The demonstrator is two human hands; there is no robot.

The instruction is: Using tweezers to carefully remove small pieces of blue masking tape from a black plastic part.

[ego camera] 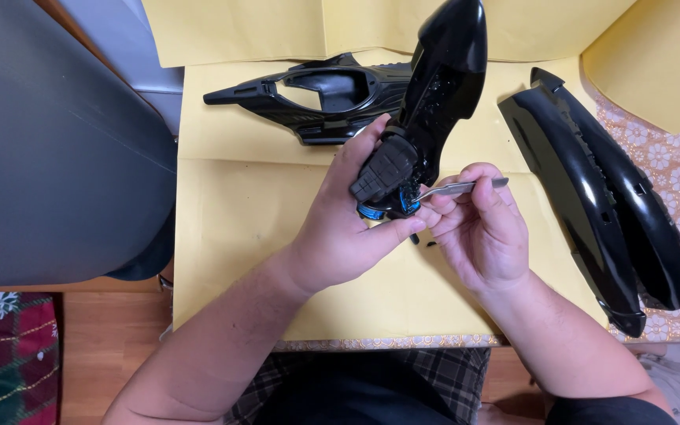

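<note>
Left hand [340, 228] fingers gripping glossy black housing [438, 94] upright over the yellow paper [253, 228] on the table, steadying its blue-ringed end; right hand [485, 236] fingers pinching metal tweezers [466, 187], tip poking in there; spare black shells [600, 197] lying aside

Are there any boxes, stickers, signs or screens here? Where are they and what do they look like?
None show: no box, sticker, sign or screen.
Only plain yellow paper sheets covering the table, with nothing printed on them.
The glossy black plastic shells show no labels either.
</note>
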